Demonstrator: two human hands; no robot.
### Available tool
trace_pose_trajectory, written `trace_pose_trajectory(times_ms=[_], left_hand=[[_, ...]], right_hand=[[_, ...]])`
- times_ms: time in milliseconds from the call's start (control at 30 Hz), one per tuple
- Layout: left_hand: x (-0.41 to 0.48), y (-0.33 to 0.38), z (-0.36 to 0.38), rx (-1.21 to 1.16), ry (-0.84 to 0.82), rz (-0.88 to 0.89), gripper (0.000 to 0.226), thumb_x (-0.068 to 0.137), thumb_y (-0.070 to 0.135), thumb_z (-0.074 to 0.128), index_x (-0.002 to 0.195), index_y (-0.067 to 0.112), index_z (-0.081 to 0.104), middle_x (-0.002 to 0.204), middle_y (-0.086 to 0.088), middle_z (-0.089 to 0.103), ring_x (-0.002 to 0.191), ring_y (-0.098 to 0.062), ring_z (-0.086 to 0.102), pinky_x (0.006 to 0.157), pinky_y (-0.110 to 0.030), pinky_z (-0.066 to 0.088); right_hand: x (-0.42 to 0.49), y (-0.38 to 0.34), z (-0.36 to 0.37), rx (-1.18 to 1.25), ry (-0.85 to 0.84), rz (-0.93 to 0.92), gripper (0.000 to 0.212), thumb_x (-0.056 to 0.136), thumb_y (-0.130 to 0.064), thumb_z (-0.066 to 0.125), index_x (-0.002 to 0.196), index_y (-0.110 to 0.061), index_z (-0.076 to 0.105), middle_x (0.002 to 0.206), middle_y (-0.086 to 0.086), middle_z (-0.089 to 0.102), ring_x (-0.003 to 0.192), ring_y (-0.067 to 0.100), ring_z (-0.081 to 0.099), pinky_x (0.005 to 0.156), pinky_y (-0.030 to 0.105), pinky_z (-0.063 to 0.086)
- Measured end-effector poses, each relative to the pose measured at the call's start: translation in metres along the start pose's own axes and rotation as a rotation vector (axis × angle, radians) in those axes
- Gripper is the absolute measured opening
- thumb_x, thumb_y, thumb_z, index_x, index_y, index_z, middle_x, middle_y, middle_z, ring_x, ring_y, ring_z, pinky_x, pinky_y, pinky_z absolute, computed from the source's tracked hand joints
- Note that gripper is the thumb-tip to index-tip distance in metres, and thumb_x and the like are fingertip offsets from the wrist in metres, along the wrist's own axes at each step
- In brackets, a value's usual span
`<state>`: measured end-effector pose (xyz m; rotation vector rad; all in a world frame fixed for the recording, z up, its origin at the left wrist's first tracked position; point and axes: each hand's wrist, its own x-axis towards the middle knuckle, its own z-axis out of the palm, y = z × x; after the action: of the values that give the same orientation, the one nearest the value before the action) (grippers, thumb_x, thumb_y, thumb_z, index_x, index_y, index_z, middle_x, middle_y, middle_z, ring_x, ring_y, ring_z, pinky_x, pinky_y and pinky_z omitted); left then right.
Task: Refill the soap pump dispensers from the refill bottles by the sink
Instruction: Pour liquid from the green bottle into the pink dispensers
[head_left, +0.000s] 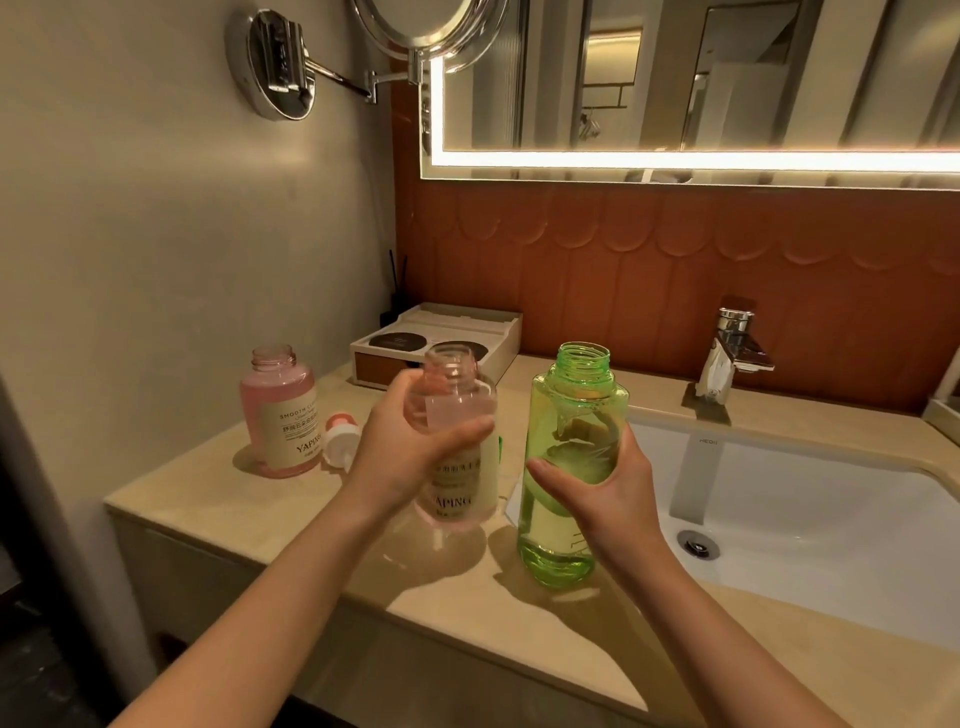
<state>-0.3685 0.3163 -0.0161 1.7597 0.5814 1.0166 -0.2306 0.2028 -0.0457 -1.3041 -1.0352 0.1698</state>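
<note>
Two soap bottles, one green bottle, one loose pump, all uncapped.

Left hand (410, 457) grips the nearly empty soap bottle (457, 447) above the counter (218, 499); right hand (608, 488) wraps the upright green bottle (566, 415); pink full bottle (280, 415) beside pump (340, 439).

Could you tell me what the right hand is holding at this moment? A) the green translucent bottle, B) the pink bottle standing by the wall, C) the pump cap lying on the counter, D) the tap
A: the right hand wraps around the green translucent bottle, which has no cap on, next to the sink.
</note>
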Motion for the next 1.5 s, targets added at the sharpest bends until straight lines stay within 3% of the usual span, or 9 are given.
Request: trace_pose_trajectory(times_ms=[100, 233, 467, 600, 833, 967, 1100, 1300, 1500], left_hand=[[-0.019, -0.018, 0.006, 0.058, -0.011, -0.038, 0.072, 0.047, 0.057, 0.08, 0.108, 0.033, 0.051, 0.108, 0.005, 0.062, 0.098, -0.011, 0.06, 0.08, -0.031, 0.05], [-0.034, -0.029, 0.017, 0.03, -0.001, -0.025, 0.054, 0.06, 0.03, 0.081, 0.103, 0.034, 0.048, 0.102, 0.014, 0.06, 0.092, 0.002, 0.057, 0.071, -0.017, 0.046], [-0.04, -0.035, 0.033, -0.076, 0.032, 0.012, 0.054, 0.062, 0.015, 0.081, 0.102, 0.03, 0.047, 0.105, 0.009, 0.063, 0.096, -0.004, 0.06, 0.073, -0.015, 0.044], [-0.039, -0.039, 0.038, -0.112, 0.063, 0.034, 0.062, 0.052, 0.031, 0.083, 0.103, 0.03, 0.047, 0.106, 0.005, 0.063, 0.1, -0.011, 0.06, 0.078, -0.02, 0.046], [-0.041, -0.043, 0.054, -0.114, 0.131, 0.074, 0.067, 0.045, 0.051, 0.075, 0.103, 0.035, 0.046, 0.104, 0.014, 0.062, 0.098, -0.002, 0.06, 0.081, -0.019, 0.045], [-0.041, -0.041, 0.059, -0.081, 0.129, 0.085, 0.071, 0.048, 0.048, 0.086, 0.104, 0.038, 0.044, 0.105, 0.016, 0.06, 0.099, 0.001, 0.058, 0.078, -0.013, 0.044], [-0.042, -0.042, 0.058, -0.097, 0.115, 0.083, 0.066, 0.05, 0.044, 0.078, 0.106, 0.038, 0.043, 0.106, 0.017, 0.059, 0.1, 0.002, 0.056, 0.078, -0.016, 0.044], [-0.041, -0.042, 0.058, -0.098, 0.123, 0.083, 0.072, 0.049, 0.049, 0.085, 0.106, 0.036, 0.044, 0.106, 0.016, 0.059, 0.098, 0.003, 0.057, 0.074, -0.008, 0.045], [-0.041, -0.043, 0.059, -0.122, 0.125, 0.083, 0.066, 0.047, 0.044, 0.076, 0.105, 0.035, 0.045, 0.104, 0.015, 0.061, 0.096, 0.003, 0.058, 0.073, -0.005, 0.046]], right_hand=[[-0.004, -0.001, -0.007, -0.011, 0.006, -0.001, 0.052, 0.058, -0.025, 0.081, 0.099, -0.036, 0.05, 0.097, -0.014, 0.062, 0.085, -0.011, 0.059, 0.068, 0.004, 0.045], [-0.01, -0.004, -0.017, -0.045, 0.026, 0.003, 0.057, 0.054, -0.036, 0.085, 0.098, -0.039, 0.049, 0.096, -0.016, 0.061, 0.083, -0.013, 0.058, 0.067, 0.002, 0.044], [-0.018, -0.004, -0.04, -0.094, 0.04, 0.022, 0.057, 0.054, -0.037, 0.081, 0.101, -0.039, 0.049, 0.097, -0.017, 0.062, 0.087, -0.008, 0.059, 0.072, 0.01, 0.048], [-0.016, -0.008, -0.053, -0.152, 0.012, 0.029, 0.061, 0.05, -0.043, 0.078, 0.103, -0.037, 0.05, 0.097, -0.014, 0.062, 0.09, 0.002, 0.06, 0.074, 0.018, 0.047], [0.001, -0.018, -0.072, -0.362, -0.123, -0.061, 0.081, 0.053, -0.045, 0.08, 0.124, -0.019, 0.05, 0.102, -0.018, 0.059, 0.091, -0.009, 0.056, 0.073, 0.003, 0.043], [0.012, -0.031, -0.081, -0.506, -0.205, -0.117, 0.086, 0.052, -0.053, 0.08, 0.127, -0.025, 0.046, 0.1, -0.025, 0.054, 0.091, -0.01, 0.054, 0.073, 0.005, 0.042], [0.021, -0.042, -0.086, -0.609, -0.284, -0.16, 0.082, 0.053, -0.056, 0.071, 0.125, -0.037, 0.04, 0.103, -0.031, 0.051, 0.096, -0.014, 0.052, 0.076, 0.002, 0.04], [0.033, -0.047, -0.088, -0.766, -0.394, -0.236, 0.087, 0.056, -0.068, 0.069, 0.132, -0.032, 0.043, 0.12, -0.015, 0.057, 0.109, 0.008, 0.056, 0.089, 0.04, 0.05], [0.038, -0.054, -0.083, -0.919, -0.423, -0.27, 0.092, 0.055, -0.068, 0.069, 0.135, -0.035, 0.038, 0.119, -0.011, 0.057, 0.106, 0.012, 0.056, 0.085, 0.044, 0.05]])
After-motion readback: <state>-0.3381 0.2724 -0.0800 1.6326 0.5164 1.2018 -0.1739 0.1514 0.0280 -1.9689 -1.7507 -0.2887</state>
